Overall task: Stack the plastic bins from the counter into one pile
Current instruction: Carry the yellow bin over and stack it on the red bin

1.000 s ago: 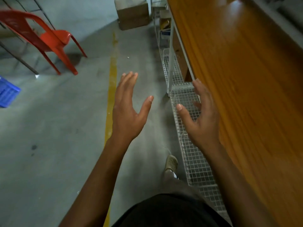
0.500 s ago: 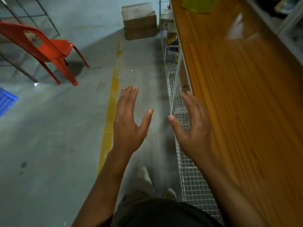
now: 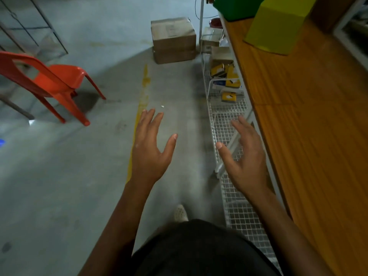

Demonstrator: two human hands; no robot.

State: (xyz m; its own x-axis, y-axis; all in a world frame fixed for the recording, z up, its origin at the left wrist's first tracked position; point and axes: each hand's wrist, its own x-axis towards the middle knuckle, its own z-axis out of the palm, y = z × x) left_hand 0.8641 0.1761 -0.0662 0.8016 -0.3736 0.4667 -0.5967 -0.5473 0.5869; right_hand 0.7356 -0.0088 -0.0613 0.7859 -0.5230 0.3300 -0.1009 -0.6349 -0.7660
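Observation:
A yellow-green plastic bin (image 3: 278,26) and a dark green plastic bin (image 3: 237,6) sit at the far end of the wooden counter (image 3: 310,136), both cut off by the frame's top. My left hand (image 3: 151,148) is held out over the floor, fingers spread and empty. My right hand (image 3: 245,154) hovers over the wire shelf beside the counter edge, fingers loosely bent, holding nothing. Both hands are well short of the bins.
A white wire shelf (image 3: 229,120) with yellow boxes runs below the counter edge. A cardboard box (image 3: 173,39) stands on the floor ahead. An orange plastic chair (image 3: 49,82) is at the left. A yellow line (image 3: 142,100) marks the concrete floor.
I have walked forward along the counter; the two bins have come into view at the top. Both hands stay raised and empty.

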